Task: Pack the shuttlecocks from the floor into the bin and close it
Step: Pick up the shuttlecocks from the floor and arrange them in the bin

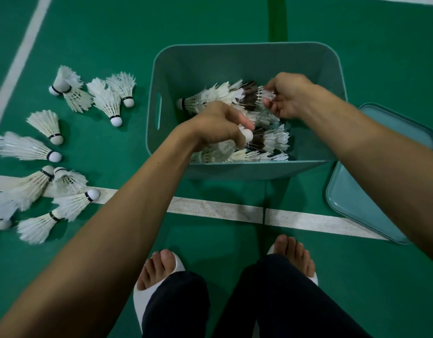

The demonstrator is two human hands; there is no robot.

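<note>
A teal plastic bin [247, 54] stands open on the green court floor, holding several white and dark shuttlecocks [274, 140]. My left hand [218, 125] is inside the bin, fingers closed on a white shuttlecock [247, 135] by its cork. Over the bin's right side, my right hand [288, 96] pinches the feathers of another shuttlecock [265, 95]. Several white shuttlecocks [45, 125] lie scattered on the floor to the left of the bin. The teal lid [371, 191] lies flat on the floor to the right of the bin.
White court lines [218, 209] cross the floor in front of the bin and along the far left. My two feet in white open-toed slippers [162, 269] stand just behind the line, below the bin.
</note>
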